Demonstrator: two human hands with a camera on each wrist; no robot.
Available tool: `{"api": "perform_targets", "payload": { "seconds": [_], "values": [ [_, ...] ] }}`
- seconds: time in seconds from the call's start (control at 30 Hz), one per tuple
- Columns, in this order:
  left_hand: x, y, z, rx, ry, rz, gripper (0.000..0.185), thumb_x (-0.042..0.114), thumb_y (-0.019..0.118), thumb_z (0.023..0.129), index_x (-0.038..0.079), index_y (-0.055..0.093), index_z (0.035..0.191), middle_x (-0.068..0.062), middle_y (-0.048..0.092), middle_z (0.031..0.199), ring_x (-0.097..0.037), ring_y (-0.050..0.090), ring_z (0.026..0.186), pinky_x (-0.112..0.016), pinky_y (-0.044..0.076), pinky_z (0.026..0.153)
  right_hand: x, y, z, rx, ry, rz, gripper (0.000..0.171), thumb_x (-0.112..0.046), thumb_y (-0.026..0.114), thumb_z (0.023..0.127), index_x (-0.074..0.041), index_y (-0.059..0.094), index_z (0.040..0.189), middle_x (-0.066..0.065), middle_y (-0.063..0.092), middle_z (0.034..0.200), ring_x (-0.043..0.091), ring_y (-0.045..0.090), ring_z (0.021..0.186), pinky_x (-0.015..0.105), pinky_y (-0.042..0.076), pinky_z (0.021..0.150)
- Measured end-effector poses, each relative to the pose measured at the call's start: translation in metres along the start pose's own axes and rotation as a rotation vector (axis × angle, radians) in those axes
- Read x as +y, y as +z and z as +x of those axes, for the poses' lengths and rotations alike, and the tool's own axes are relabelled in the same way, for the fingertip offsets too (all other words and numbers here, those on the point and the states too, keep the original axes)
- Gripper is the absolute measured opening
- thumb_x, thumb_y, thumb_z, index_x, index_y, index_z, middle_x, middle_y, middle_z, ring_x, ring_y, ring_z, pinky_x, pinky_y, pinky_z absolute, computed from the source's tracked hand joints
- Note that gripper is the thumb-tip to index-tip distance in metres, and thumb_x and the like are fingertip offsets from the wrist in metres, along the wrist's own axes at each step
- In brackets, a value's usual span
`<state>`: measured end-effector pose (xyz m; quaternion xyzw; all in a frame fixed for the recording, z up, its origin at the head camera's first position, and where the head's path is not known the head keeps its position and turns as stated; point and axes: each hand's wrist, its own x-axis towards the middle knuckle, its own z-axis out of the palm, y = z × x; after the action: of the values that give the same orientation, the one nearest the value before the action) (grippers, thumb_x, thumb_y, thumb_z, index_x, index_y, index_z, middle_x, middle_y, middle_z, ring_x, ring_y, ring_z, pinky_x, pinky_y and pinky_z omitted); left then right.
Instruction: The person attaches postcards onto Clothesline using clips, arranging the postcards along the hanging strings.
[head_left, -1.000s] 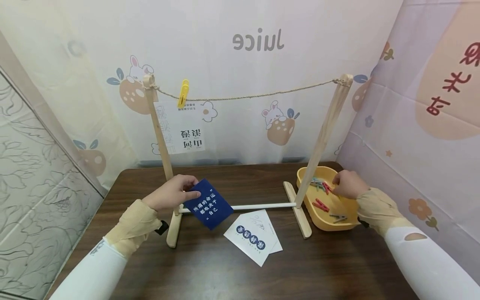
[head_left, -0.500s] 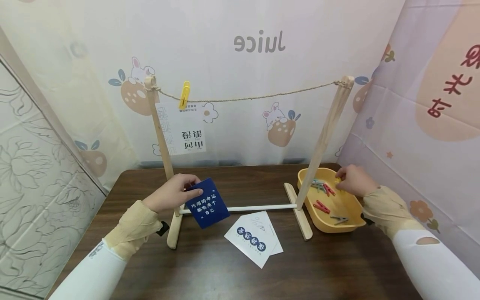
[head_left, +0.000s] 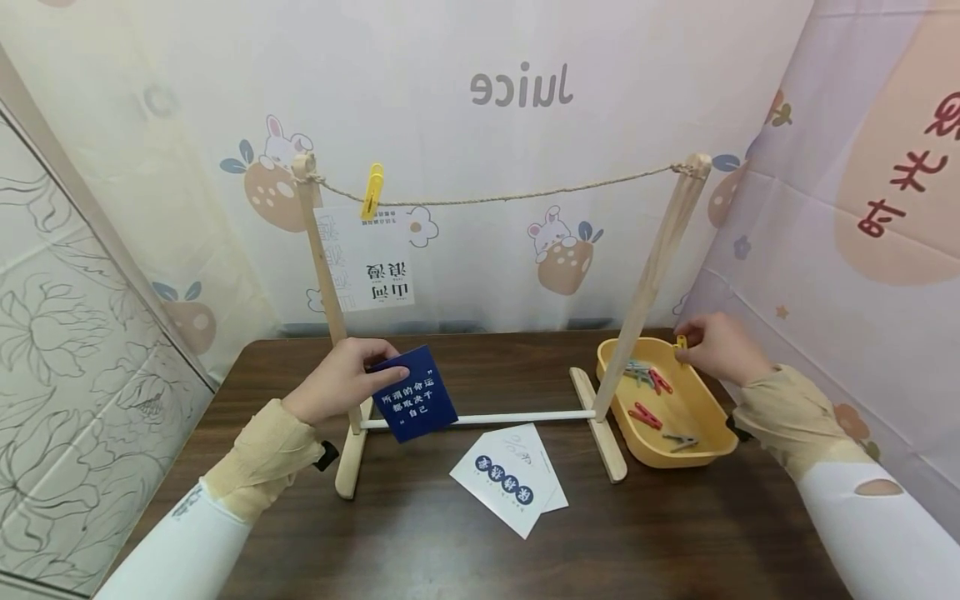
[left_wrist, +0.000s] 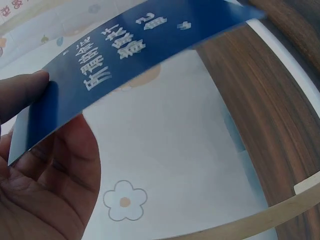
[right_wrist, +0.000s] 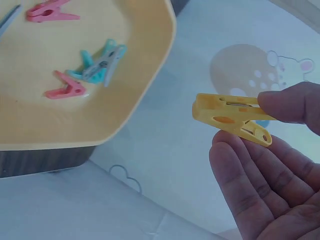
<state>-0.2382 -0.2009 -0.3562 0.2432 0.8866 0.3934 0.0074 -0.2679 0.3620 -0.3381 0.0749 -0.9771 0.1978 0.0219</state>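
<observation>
From the head view, at about eight o'clock of the wooden rack point(head_left: 330, 275), our left hand point(head_left: 341, 387) pinches the blue card point(head_left: 412, 393) by its left edge, thumb on top, lifting it clear of the dark surface point(head_left: 420, 542). At three o'clock, our right hand point(head_left: 712, 346) pinches a yellow clothespin point(head_left: 682, 344) above the far rim of the yellow tray point(head_left: 712, 450), which holds red, teal and grey pins. A second yellow pin point(head_left: 371, 190) clips a white sheet point(head_left: 375, 262) to the string point(head_left: 525, 196) near the left post. Two white cards point(head_left: 510, 477) lie on the surface at six o'clock of the rack's white crossbar point(head_left: 487, 417).

Through the left wrist camera, we see the blue card point(left_wrist: 135, 55) with white printed characters, gripped between thumb and fingers point(left_wrist: 60, 180) at its lower left corner and slanting up toward one o'clock.

At the right wrist camera, our fingertips point(right_wrist: 290, 105) squeeze the handle end of the yellow clothespin point(right_wrist: 230, 117), its jaws pointing to nine o'clock and appearing closed. The yellow tray point(right_wrist: 120, 100) sits at ten o'clock, with pink, teal and grey pins inside.
</observation>
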Motion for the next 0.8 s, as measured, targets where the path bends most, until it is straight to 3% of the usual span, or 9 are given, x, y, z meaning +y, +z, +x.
{"api": "perform_targets", "payload": {
  "seconds": [0.27,0.37,0.5,0.63,0.8],
  "values": [
    [0.010,-0.004,0.000,0.039,-0.014,-0.040,0.009,0.016,0.077,0.102,0.007,0.080,0.101,-0.008,0.080,0.095,-0.017,0.074,0.080,-0.035,0.064,0.076,-0.016,-0.013,-0.007,0.054,-0.009,0.024,0.037,-0.007,0.077,0.093,0.016,0.068,0.120,0.032,0.075,0.105,0.045,0.073,0.096,0.036,0.057,0.073],
    [0.013,-0.006,0.000,0.047,-0.006,-0.049,0.009,0.015,0.076,0.102,0.006,0.080,0.101,-0.009,0.081,0.094,-0.017,0.075,0.079,-0.035,0.064,0.075,-0.022,-0.017,-0.009,0.084,-0.029,0.033,0.036,-0.006,0.078,0.093,0.015,0.069,0.120,0.032,0.075,0.105,0.044,0.073,0.096,0.028,0.055,0.072],
    [0.018,-0.009,0.001,0.055,0.004,-0.056,0.009,0.013,0.074,0.103,0.006,0.079,0.101,-0.009,0.081,0.094,-0.017,0.076,0.081,-0.034,0.064,0.076,-0.031,-0.024,-0.013,0.129,-0.059,0.039,0.032,-0.005,0.080,0.092,0.012,0.071,0.118,0.031,0.076,0.104,0.029,0.073,0.089,0.017,0.050,0.067],
    [0.022,-0.012,0.000,0.067,0.023,-0.052,0.009,0.011,0.072,0.104,0.005,0.079,0.103,-0.009,0.081,0.096,-0.017,0.076,0.083,-0.032,0.063,0.078,-0.041,-0.030,-0.017,0.166,-0.090,0.046,0.030,-0.005,0.082,0.091,0.010,0.072,0.115,0.028,0.077,0.101,0.007,0.066,0.082,0.014,0.049,0.066],
    [0.025,-0.016,-0.001,0.086,0.060,-0.030,0.009,0.007,0.069,0.104,0.004,0.077,0.103,-0.010,0.078,0.096,-0.017,0.072,0.084,-0.033,0.059,0.081,-0.053,-0.036,-0.021,0.189,-0.112,0.047,0.029,-0.004,0.083,0.090,0.009,0.073,0.115,0.026,0.078,0.100,0.006,0.066,0.081,0.014,0.050,0.065]
  ]
}}
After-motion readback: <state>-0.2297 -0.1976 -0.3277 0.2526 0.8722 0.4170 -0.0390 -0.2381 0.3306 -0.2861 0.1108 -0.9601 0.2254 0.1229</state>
